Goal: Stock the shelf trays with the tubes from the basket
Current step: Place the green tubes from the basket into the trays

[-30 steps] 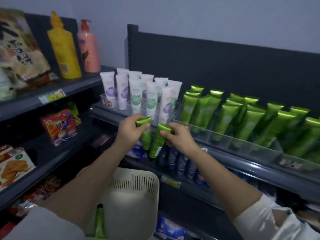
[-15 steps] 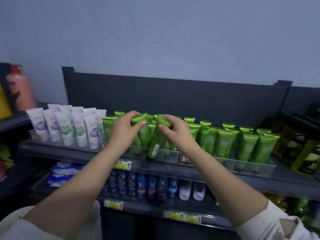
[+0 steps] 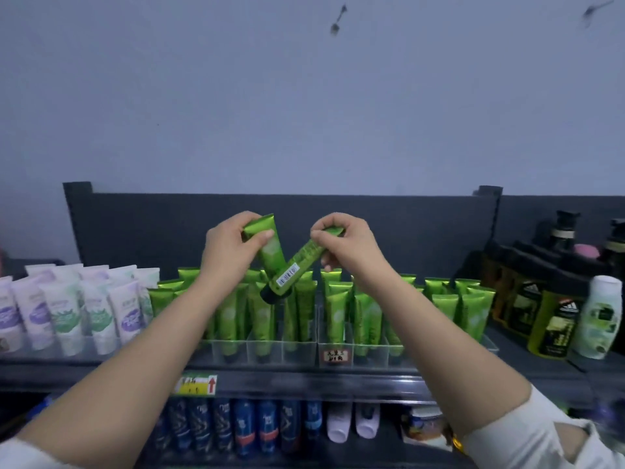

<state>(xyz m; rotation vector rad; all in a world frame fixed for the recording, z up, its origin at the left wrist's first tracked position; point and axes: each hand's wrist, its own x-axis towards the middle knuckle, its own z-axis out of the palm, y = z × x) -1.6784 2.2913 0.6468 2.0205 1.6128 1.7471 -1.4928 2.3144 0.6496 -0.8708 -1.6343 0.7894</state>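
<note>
Dark shelf [image 3: 304, 380]: clear trays [image 3: 297, 350] of upright green tubes [image 3: 334, 313] centre, white tubes [image 3: 64, 316] left, boxed bottles [image 3: 554, 330], white bottle [image 3: 598, 319] right.

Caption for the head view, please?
Left hand holds one green tube, right hand a second tube, above stocked shelf trays.

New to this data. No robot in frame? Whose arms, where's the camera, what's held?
No machine: a person's bare arms, filmed by one wide-angle camera on their head, looking forward and down. The left hand pinches the crimped end of a glossy green plastic tube; the right hand pinches a second green tube with a barcode label, tilted, black cap down. Both hang above clear plastic shelf trays holding upright green tubes. White tubes stand left, dark bottles right.
</note>
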